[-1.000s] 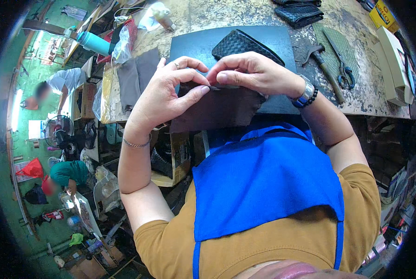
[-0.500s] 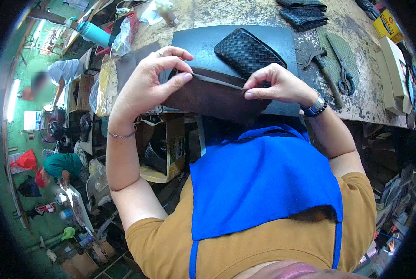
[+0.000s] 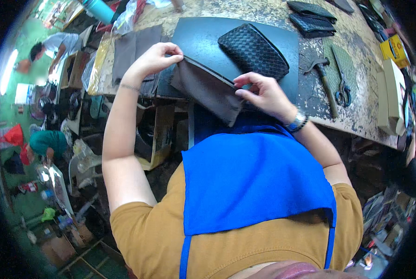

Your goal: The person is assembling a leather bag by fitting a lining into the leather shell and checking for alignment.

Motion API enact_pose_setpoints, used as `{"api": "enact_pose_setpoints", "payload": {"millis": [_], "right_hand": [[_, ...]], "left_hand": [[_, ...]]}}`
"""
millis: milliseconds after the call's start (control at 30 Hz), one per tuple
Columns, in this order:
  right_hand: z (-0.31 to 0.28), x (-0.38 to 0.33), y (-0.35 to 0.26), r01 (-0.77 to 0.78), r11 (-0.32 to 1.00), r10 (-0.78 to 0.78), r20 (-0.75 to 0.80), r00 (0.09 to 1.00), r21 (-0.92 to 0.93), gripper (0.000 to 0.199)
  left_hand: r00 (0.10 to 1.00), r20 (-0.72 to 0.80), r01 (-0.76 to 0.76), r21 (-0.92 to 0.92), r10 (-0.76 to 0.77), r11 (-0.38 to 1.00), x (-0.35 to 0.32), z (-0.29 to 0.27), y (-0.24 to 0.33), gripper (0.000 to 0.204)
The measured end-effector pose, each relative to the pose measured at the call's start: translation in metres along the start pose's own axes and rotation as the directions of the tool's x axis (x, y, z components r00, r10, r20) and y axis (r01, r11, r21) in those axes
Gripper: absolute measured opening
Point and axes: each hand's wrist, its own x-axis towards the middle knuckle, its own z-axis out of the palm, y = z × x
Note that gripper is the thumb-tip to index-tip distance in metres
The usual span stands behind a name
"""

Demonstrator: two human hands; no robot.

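A brown leather piece (image 3: 208, 90) is held at the desk (image 3: 356, 111) edge, hanging over a black mat (image 3: 203, 37). Its top corner is pinched by the left hand (image 3: 154, 58); its upper edge is pinched by the right hand (image 3: 264, 93), wrist bent. A woven pouch (image 3: 253, 50) lies on the mat.

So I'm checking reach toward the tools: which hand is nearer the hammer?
Right. The right hand pinches the brown fabric piece just left of the hammer; the left hand grips the fabric's far corner, much farther away.
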Motion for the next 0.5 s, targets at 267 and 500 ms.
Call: {"api": "enact_pose_setpoints", "payload": {"millis": [267,500], "right_hand": [[0.032,0.014,0.021,0.316,0.851,-0.318,0.068,0.946,-0.418,0.012],[0.030,0.007,0.022,0.266,0.861,-0.294,0.002,0.956,-0.433,0.017]], "left_hand": [[0.980,-0.184,-0.038,0.201,0.075,0.979,0.033,0.036,-0.044,0.017],[0.845,-0.362,-0.213,0.448,0.394,0.868,0.028,0.044,-0.059,0.024]]}}
